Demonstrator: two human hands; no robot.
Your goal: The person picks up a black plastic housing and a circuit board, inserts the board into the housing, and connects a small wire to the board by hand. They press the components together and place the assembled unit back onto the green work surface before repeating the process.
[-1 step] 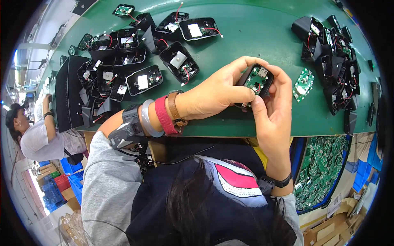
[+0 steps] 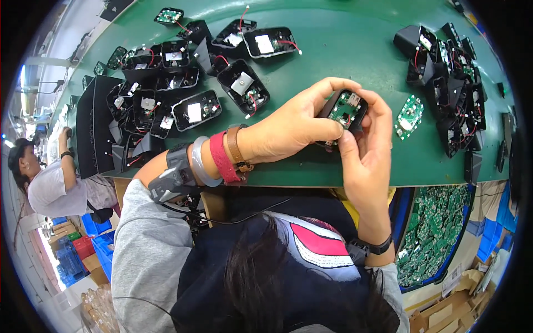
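Note:
Above the table's near edge, both my hands close round a small black plastic housing (image 2: 331, 104) with a green circuit board (image 2: 350, 105) set in its open face. My left hand (image 2: 302, 125) grips its left side, with the thumb pressed on the board's lower end and the fingers curled over the top. From the right, my right hand (image 2: 371, 158) wraps the housing, its thumb near the lower edge. A metal port and a bit of red wire show on the board. My fingers hide the housing's underside. To the right lies a loose circuit board (image 2: 411, 115).
Open black housings (image 2: 197, 111) with red wires crowd the left of the green table (image 2: 333, 50). More housings (image 2: 458, 94) are heaped at the right. Below the table's right edge stands a bin of circuit boards (image 2: 436, 227). Another person (image 2: 55, 183) works at far left.

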